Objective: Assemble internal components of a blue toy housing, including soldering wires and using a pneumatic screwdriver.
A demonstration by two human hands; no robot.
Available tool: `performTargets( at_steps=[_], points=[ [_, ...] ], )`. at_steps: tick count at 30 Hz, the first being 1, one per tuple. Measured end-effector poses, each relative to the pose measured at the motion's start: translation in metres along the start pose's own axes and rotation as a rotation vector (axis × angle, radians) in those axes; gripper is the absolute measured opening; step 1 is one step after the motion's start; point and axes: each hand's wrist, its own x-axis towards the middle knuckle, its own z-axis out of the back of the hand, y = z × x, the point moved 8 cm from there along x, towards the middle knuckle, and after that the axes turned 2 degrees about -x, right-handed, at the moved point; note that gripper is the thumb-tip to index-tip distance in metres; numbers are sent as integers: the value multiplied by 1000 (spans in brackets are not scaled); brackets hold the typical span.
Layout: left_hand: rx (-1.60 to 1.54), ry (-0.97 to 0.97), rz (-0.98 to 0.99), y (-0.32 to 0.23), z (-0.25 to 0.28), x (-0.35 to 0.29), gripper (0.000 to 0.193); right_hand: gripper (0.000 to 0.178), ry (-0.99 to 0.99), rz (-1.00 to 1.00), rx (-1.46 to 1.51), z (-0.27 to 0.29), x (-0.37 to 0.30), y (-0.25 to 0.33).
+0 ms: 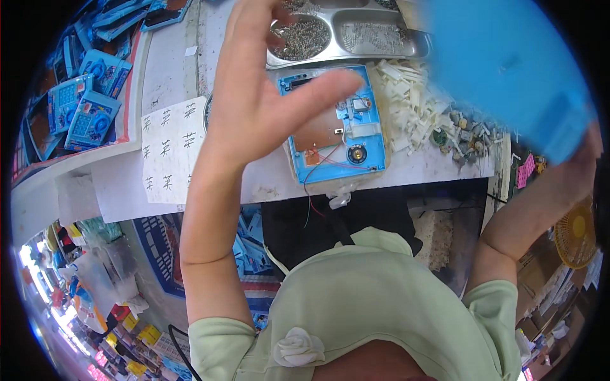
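Note:
My left hand (257, 101) is raised over the bench, thumb stretched out to the right and fingers apart, with nothing in it. Beneath and beside the thumb lies an opened blue plastic casing half (375, 143). It has a brown circuit board (318, 130), a round black speaker (357, 153) and thin red and dark wires, some trailing over the bench edge. At the far right my right hand (588, 149) grips a large blue plastic panel (502, 63) by its lower corner, held up near the camera. The panel is blurred, so its details do not show.
Metal trays (416, 43) of small metal parts stand at the back. White plastic pieces (406, 101) and small dark parts (470, 133) are heaped on the right. Blue toy casings (89, 117) fill a bin at left. A paper sheet (168, 152) lies beside my left forearm.

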Motion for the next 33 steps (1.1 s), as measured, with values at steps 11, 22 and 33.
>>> performTargets(
  at_steps=[11, 22, 33],
  points=[
    [-795, -171, 807, 40, -4, -76, 26, 62, 839, -514, 391, -149, -117, -61],
    [117, 97, 629, 32, -44, -120, 89, 59, 777, -210, -252, -121, -186, -91],
    [17, -32, 729, 36, -36, -149, 81, 52, 970, 97, -273, -146, -179, -78]
  ],
)
